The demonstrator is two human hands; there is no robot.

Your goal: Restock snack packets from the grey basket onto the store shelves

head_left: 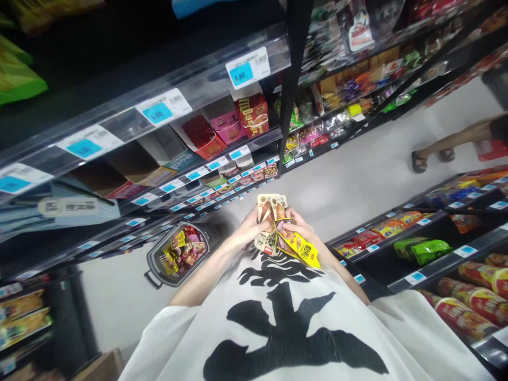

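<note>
In front of my chest, my left hand [252, 226] is closed around cream-coloured snack packets [263, 244] with pictures of food on them. My right hand [298, 226] grips a yellow snack packet [304, 248] that slants down to the right. Its fingers also lie against the upper edge of the cream packets, so the two sets touch. How many packets there are is hard to tell, since they overlap. On the floor at my left stands a dark shopping basket [159, 264] holding many small red and yellow snack packets [186, 248].
Shelves with price tags [248, 69] and open snack boxes [254, 114] rise on the left. Low shelves on the right hold green bags [423, 250] and red canisters [462, 317]. A person's leg in a sandal [419, 162] shows in the aisle [349, 185]. A cardboard box [99, 368] sits lower left.
</note>
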